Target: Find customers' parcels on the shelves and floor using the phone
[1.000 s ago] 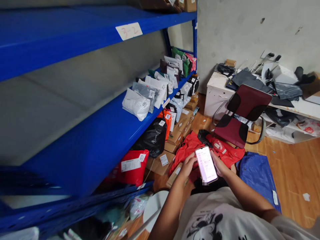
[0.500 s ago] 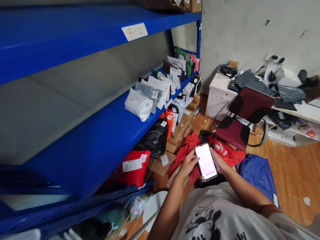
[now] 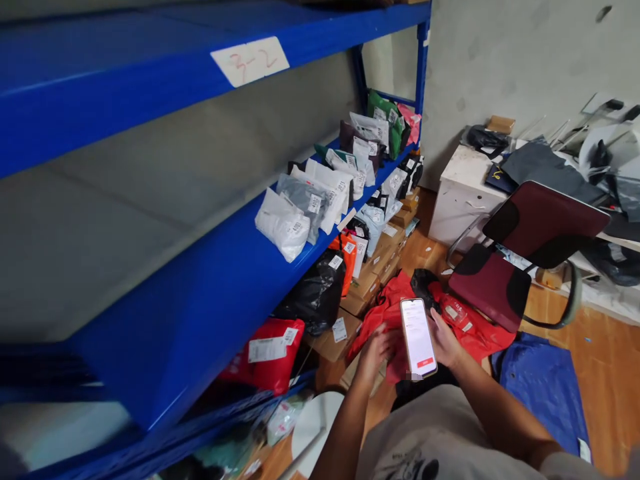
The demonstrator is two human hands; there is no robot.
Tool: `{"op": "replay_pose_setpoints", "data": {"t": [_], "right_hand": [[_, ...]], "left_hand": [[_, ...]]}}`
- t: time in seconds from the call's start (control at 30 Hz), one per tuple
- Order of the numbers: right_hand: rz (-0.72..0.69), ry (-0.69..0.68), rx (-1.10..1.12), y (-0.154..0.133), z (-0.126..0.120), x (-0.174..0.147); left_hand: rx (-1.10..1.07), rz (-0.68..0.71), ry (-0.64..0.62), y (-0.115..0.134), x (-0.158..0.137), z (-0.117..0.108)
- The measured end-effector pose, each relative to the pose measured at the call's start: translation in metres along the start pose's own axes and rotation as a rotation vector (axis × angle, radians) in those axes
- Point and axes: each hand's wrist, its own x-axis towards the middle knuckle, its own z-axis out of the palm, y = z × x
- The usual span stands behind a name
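Right grip [image 3: 446, 341] holding lit phone [image 3: 419, 337], left grip [image 3: 376, 350] just beside

A pale grey fabric T-shirt [image 3: 430, 427] carries a black printed figure [image 3: 415, 467], partly cut off. Its right sleeve [image 3: 570, 468] is grey too.

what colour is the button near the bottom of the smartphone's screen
Red; the button on the smartphone shows best in the head view.
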Motion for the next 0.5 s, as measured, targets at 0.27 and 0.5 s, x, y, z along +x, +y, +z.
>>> {"op": "replay_pose_setpoints", "data": {"t": [0.27,0.5], "right_hand": [[0.162,-0.076,0.133,-0.053,-0.070,0.083],[0.221,0.319,-0.081,-0.077,-0.139,0.262]], "left_hand": [[-0.117,-0.242,0.378,-0.005,0.096,-0.032],[-0.294,-0.203,0.617,0.019,0.250,-0.077]]}}
